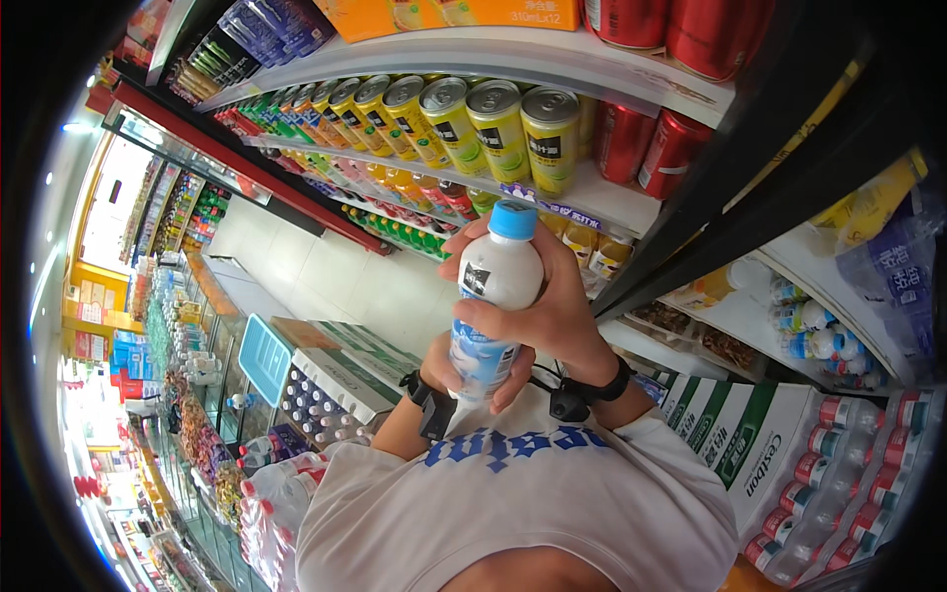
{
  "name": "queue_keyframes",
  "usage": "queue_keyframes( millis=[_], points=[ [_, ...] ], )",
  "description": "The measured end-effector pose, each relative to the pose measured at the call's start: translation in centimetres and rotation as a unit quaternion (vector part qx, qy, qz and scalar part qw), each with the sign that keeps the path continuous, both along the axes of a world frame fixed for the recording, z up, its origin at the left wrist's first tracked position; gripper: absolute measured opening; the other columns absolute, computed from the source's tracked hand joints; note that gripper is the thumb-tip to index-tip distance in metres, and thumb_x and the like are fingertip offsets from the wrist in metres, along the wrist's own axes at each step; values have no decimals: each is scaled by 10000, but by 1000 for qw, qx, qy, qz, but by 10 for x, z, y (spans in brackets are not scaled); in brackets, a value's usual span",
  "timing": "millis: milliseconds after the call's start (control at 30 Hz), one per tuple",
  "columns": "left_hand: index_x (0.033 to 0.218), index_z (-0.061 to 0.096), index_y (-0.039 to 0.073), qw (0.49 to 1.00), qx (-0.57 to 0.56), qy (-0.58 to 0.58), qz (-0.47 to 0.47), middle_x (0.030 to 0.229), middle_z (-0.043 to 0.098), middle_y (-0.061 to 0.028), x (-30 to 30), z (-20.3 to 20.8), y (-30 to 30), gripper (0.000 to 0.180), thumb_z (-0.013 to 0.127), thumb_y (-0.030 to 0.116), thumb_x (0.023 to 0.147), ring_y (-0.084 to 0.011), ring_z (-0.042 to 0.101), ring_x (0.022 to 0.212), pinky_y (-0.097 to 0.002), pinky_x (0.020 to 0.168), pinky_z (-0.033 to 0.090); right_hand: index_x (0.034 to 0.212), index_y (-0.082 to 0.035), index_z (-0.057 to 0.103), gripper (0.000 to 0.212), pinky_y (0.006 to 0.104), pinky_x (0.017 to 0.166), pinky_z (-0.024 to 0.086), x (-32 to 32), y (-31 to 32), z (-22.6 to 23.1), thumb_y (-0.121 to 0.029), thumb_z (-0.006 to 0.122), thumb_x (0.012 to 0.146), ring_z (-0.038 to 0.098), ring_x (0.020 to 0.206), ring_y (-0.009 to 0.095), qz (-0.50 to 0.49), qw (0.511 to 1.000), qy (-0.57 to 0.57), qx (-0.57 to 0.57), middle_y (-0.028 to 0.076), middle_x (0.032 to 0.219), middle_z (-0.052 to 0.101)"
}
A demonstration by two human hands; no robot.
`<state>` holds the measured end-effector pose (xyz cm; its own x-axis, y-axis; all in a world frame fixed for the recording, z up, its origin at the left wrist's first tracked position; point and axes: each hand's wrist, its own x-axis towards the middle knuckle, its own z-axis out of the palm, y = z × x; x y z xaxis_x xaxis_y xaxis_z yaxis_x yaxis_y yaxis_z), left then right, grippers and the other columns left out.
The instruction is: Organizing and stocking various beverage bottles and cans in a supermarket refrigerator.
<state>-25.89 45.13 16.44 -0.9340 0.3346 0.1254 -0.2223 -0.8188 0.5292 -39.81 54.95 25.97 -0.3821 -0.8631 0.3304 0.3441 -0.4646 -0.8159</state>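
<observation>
A white drink bottle (515, 268) with a light blue cap and a blue-and-white label is held in front of my chest, its cap toward the shelves. Around its upper half wraps my right hand (564, 311), the thumb lying across the label and fingertips showing on the far side. My left hand (438, 363) grips the lower end, partly hidden behind the bottle. Both wrists carry black bands with small devices. Beyond the cap, a row of yellow drink cans (550, 143) stands on a shelf.
Red cans (671, 153) stand to the right of the yellow ones. A dark door frame (720, 222) slants across the right side. Cartons (735, 424) and packs of red-labelled bottles (824, 474) stack at lower right. A blue basket (264, 360) sits near a glass counter at left.
</observation>
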Motion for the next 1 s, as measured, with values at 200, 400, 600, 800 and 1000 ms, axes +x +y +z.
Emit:
queue_keyframes(
  millis=[200,400,600,800,1000],
  points=[
    [1104,554,-101,976,84,194,-56,857,684,-186,-20,-30,-15,683,868,289,640,-253,683,713,-288,635,552,1242,-52,558,577,374,926,550,9,-22,2,-8,842,742,674,1086,192,25,1000,9,1,118,1185,654],
    [1136,539,-106,966,120,206,-100,878,692,-196,-7,-28,-57,687,859,277,664,-262,695,753,-292,668,562,1243,-52,555,581,376,928,545,28,-65,6,-4,839,739,673,1077,191,12,1000,21,15,121,1174,656],
    [1196,494,-105,935,164,265,-172,932,689,-214,15,-32,-122,715,867,201,669,-277,711,807,-314,710,582,1257,-50,536,598,368,900,569,66,-132,2,-77,867,759,669,1098,184,38,997,52,29,98,1192,655],
    [1185,506,-112,956,152,247,-38,935,681,-228,79,-22,-172,708,874,182,656,-279,721,769,-328,659,600,1223,-48,541,598,438,928,576,99,-197,-2,19,830,704,678,1077,267,95,993,70,7,149,1139,631],
    [1140,552,-113,976,71,169,117,886,679,-209,133,-24,-217,681,893,190,635,-284,722,706,-339,588,588,1205,-37,543,591,440,913,586,132,-251,-11,22,806,678,686,1044,276,170,983,72,-9,160,1110,625]
  ],
)
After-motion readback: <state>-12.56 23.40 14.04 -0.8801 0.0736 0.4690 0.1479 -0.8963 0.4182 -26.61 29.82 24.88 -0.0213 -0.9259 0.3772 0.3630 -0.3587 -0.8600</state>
